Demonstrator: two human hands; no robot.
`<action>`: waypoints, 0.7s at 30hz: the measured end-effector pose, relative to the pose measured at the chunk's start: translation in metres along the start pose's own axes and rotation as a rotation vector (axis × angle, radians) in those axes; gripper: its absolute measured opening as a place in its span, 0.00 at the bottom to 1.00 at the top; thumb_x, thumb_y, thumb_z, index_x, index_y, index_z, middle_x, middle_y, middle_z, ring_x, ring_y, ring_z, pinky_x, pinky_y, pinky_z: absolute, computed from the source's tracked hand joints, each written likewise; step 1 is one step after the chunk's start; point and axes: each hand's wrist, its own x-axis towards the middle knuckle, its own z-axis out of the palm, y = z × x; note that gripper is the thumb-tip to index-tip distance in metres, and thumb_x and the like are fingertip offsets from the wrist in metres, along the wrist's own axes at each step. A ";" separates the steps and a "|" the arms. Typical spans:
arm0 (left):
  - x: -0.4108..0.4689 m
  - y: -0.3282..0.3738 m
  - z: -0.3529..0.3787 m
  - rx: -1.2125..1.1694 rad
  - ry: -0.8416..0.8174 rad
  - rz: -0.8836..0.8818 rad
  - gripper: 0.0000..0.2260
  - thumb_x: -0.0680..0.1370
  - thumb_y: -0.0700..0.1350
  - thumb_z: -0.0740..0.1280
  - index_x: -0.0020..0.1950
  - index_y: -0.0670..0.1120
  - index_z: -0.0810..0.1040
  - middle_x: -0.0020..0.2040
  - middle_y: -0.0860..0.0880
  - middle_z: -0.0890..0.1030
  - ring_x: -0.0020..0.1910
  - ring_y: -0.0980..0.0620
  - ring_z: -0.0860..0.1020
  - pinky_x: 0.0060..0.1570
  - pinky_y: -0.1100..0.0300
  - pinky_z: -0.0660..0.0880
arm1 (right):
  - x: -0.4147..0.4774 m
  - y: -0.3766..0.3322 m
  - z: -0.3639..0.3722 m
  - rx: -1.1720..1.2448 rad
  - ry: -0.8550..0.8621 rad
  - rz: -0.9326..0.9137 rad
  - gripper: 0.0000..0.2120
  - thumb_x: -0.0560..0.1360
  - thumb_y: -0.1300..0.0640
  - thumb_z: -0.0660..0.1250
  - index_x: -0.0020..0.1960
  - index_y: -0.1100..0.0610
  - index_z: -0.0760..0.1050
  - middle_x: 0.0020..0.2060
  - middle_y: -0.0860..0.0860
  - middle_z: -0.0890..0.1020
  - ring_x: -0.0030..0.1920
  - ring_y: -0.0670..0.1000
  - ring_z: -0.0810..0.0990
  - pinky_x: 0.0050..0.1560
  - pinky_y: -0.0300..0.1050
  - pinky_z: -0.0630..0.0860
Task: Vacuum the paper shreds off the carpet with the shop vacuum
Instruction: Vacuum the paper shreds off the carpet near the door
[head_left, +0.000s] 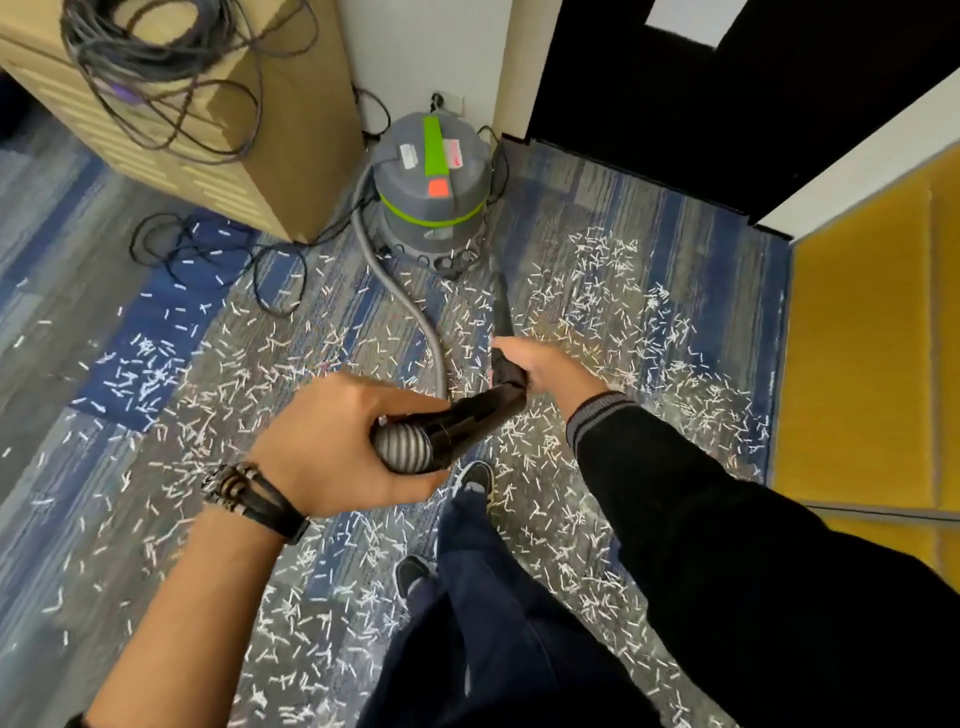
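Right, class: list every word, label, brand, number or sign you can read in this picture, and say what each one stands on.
No text here can be read.
White sticker on the shop vacuum lid: too blurred to read.
Red-and-white sticker beside it: too blurred to read.
Cardboard box: pale stripes only, no letters visible.

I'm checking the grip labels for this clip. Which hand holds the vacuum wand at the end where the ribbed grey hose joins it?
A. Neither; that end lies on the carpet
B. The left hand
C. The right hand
B: the left hand grips the black wand right where the ribbed grey hose enters it, while the right hand holds the wand farther along, toward the nozzle end.
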 end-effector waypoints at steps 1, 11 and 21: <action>-0.009 -0.001 0.002 -0.007 0.006 -0.001 0.23 0.66 0.62 0.76 0.61 0.62 0.85 0.44 0.62 0.85 0.40 0.65 0.82 0.43 0.59 0.82 | 0.000 0.005 0.007 0.000 -0.021 -0.002 0.13 0.81 0.50 0.63 0.54 0.61 0.72 0.43 0.55 0.79 0.38 0.53 0.79 0.39 0.44 0.81; -0.069 -0.016 0.025 -0.112 0.142 -0.034 0.24 0.67 0.62 0.78 0.62 0.59 0.85 0.46 0.64 0.85 0.42 0.68 0.81 0.45 0.64 0.80 | -0.007 0.024 0.029 -0.063 -0.077 0.003 0.11 0.81 0.51 0.64 0.54 0.59 0.70 0.37 0.53 0.78 0.31 0.49 0.78 0.32 0.42 0.78; -0.090 -0.042 0.053 -0.005 0.230 -0.107 0.22 0.66 0.64 0.74 0.60 0.63 0.84 0.42 0.63 0.84 0.36 0.63 0.80 0.35 0.62 0.80 | 0.014 0.045 0.051 -0.078 -0.004 -0.012 0.13 0.80 0.50 0.64 0.57 0.60 0.70 0.41 0.55 0.80 0.37 0.52 0.81 0.42 0.45 0.82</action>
